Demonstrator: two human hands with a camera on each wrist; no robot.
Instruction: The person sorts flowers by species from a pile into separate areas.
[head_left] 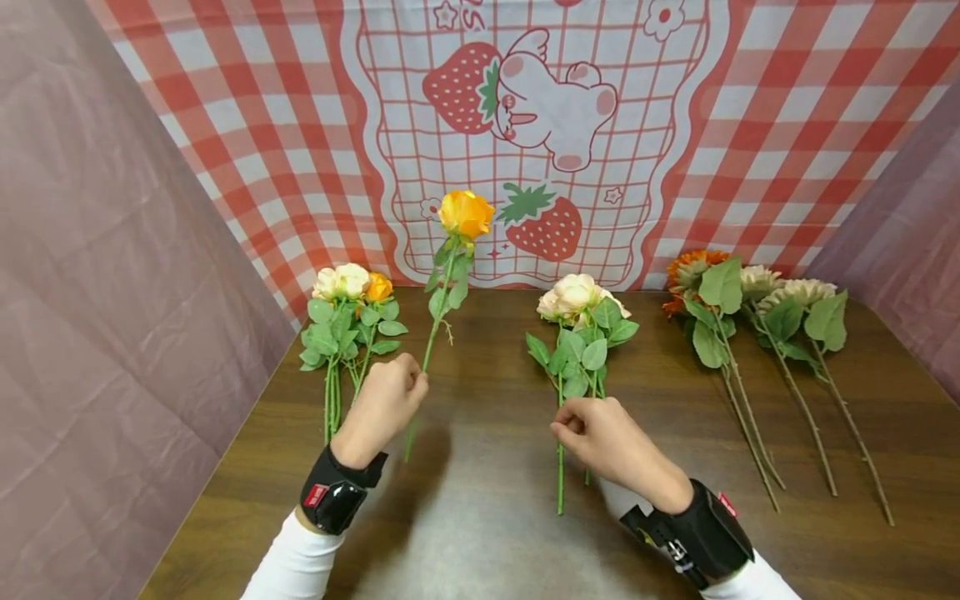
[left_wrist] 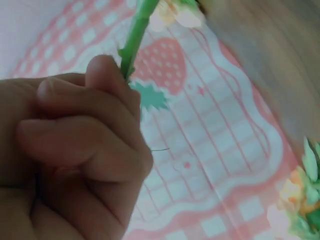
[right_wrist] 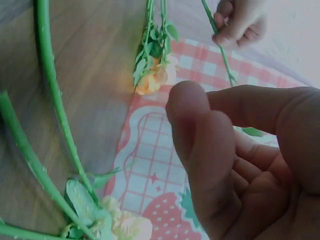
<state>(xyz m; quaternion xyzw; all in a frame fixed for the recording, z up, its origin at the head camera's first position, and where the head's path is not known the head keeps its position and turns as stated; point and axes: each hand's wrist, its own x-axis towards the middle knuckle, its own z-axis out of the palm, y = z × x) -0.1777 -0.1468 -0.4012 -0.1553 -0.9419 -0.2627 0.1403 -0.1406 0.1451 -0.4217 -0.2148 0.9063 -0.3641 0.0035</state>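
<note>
Gripping a yellow-orange rose (head_left: pixel 466 214) by its green stem, the left hand (head_left: pixel 382 404) has its fingers folded tightly round it, with the bloom raised at a slight tilt above the table (head_left: pixel 487 533), between two bunches lying there. Left of it, cream roses (head_left: pixel 341 282) lie together with an orange rose (head_left: pixel 378 287) on the wooden top, their stems running down beneath that wrist. Right of it, pale peach roses (head_left: pixel 576 298) lie bunched with leaves over their stems, and the right hand (head_left: pixel 618 437) hangs just over the lower part of those stems, fingers curled in and thumb brought to the forefinger, holding nothing. Farther right, orange flowers (head_left: pixel 693 271) and cream flowers (head_left: pixel 797 293) lie with their long stems angled toward the near edge. Behind everything stands a red and white checked cloth (head_left: pixel 277 108) printed with strawberries. Only the head view gives the held rose whole, from bloom to the stem end below the fist, and only it shows the far-right flowers. The left wrist view has just a stretch of that stem, close enough to see small bumps along it, but it makes the folded fingers plain. The right wrist view shows the thumb and forefinger tips together from the palm side, the peach roses' stems lying clear of them.
</note>
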